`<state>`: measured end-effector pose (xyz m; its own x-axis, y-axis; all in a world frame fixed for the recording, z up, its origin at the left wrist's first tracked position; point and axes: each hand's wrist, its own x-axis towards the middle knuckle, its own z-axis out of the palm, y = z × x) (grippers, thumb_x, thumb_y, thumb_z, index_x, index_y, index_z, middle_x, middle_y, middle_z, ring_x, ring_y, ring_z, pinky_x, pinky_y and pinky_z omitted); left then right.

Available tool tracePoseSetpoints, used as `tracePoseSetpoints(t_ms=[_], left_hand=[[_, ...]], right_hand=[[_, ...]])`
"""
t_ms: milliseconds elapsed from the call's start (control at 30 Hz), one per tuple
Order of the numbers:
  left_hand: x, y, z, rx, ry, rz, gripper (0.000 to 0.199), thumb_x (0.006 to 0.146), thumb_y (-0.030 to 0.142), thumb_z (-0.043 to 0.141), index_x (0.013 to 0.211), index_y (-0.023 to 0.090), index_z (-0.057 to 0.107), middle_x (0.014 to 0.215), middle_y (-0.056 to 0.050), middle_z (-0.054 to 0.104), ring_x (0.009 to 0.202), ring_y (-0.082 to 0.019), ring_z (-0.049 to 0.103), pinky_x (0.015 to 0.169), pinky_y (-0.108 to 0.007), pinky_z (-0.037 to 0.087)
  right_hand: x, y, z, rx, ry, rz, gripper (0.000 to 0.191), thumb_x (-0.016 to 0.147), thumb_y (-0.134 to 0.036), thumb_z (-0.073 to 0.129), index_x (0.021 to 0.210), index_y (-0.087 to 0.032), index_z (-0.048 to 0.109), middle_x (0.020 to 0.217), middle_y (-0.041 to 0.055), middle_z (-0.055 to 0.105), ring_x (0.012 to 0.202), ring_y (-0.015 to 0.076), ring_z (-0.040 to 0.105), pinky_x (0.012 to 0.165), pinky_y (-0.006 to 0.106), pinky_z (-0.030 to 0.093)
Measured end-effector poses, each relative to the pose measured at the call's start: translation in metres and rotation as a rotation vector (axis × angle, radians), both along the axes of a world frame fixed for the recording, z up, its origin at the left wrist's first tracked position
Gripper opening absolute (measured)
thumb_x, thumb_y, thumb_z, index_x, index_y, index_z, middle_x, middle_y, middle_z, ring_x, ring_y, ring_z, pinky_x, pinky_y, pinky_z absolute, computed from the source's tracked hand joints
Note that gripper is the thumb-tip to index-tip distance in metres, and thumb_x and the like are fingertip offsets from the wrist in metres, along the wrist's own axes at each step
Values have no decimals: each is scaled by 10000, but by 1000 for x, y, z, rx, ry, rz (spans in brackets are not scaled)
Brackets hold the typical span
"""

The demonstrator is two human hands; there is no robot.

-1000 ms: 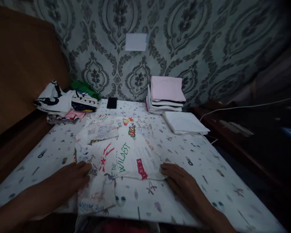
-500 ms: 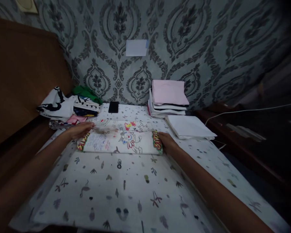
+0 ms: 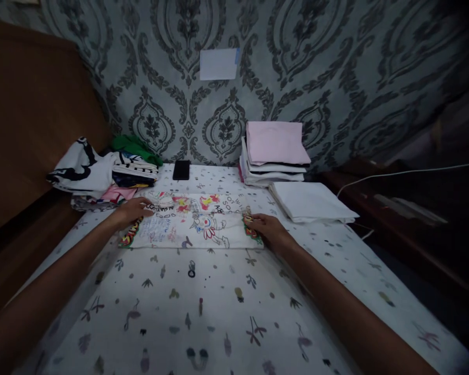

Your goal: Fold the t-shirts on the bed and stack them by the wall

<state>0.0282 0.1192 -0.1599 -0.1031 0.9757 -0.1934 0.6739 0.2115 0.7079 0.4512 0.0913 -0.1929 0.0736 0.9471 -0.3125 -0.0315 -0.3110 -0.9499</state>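
Note:
A folded white garment (image 3: 195, 232) with colourful cartoon drawings and lettering lies in a wide strip across the patterned white sheet. At its left end my left hand (image 3: 132, 212) has its fingers closed on the upper edge, near a bright lettered band. My right hand (image 3: 271, 230) grips the opposite end, fingers over the matching band and the thumb side low and partly hidden. Both forearms reach in from the lower corners. The garment's underside is hidden.
Back left is a pile of folded clothes (image 3: 89, 174), beside a black flat object (image 3: 181, 170). A stack topped by pink cloth (image 3: 277, 143) stands back right, with a folded white cloth (image 3: 315, 202) nearby. A brown wooden panel (image 3: 27, 104) borders the left; a pale cable (image 3: 406, 173) crosses the right.
The blurred upper left part of the garment now lies flat with its drawings showing. My right fingers have moved further in over the right end. The view has tilted down slightly.

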Motion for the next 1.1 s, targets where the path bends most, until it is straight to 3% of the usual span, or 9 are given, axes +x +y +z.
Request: tracePoseSetpoints(t_ms=[100,167,267,367,500,733,900,1100], left_hand=[[12,5,0,188,487,-176,487,674,349,682,1140,217,628,989,-60,679,957,-282,633,775,-340,469],[18,11,-1,316,620,-257,396,709,300,622,1095,215,645,1088,-92,667,1069,-299,600,845,-353,450],[17,28,-2,369,522,-236,204,754,303,548,883,200,668,951,-73,683,977,-260,611,805,-315,435],[3,45,-3,327,446,-114,235,802,324,460,816,178,644,782,-42,666,775,-209,609,672,-282,419],[-10,51,-5,286,445,-72,191,790,288,468,775,176,622,741,-31,667,706,-186,588,610,-259,392],[2,52,-9,273,519,-71,288,865,421,501,799,184,650,805,-56,689,789,-210,598,635,-264,365],[13,60,-11,233,589,-37,135,808,297,584,849,186,650,866,-54,698,850,-217,617,663,-261,385],[27,41,-5,306,693,-15,302,859,265,531,1123,142,610,1131,-173,647,1104,-332,578,888,-395,438]], right_hand=[[2,1,-7,51,-33,-1,374,508,-266,910,791,-166,688,565,-18,663,478,101,562,464,208,460],[3,0,-10,94,-79,8,418,491,-327,912,801,-156,690,557,-28,651,462,86,536,448,198,426],[2,-2,-12,164,-165,13,448,504,-415,889,815,-154,700,580,-28,653,481,91,541,454,204,414],[2,-4,-13,216,-208,23,456,524,-466,872,821,-162,706,605,-18,665,521,113,569,474,218,430],[2,-5,-12,233,-227,31,463,539,-504,864,816,-165,712,623,-6,679,539,125,585,485,227,449],[2,-8,-6,241,-231,50,450,588,-526,836,814,-156,718,594,-11,645,526,109,539,477,217,407],[1,-9,-7,227,-219,33,471,550,-530,848,794,-151,712,566,-18,623,507,99,522,475,211,398],[0,-9,-6,259,-229,44,450,555,-556,828,741,-171,687,559,-6,612,509,114,516,479,229,401]])
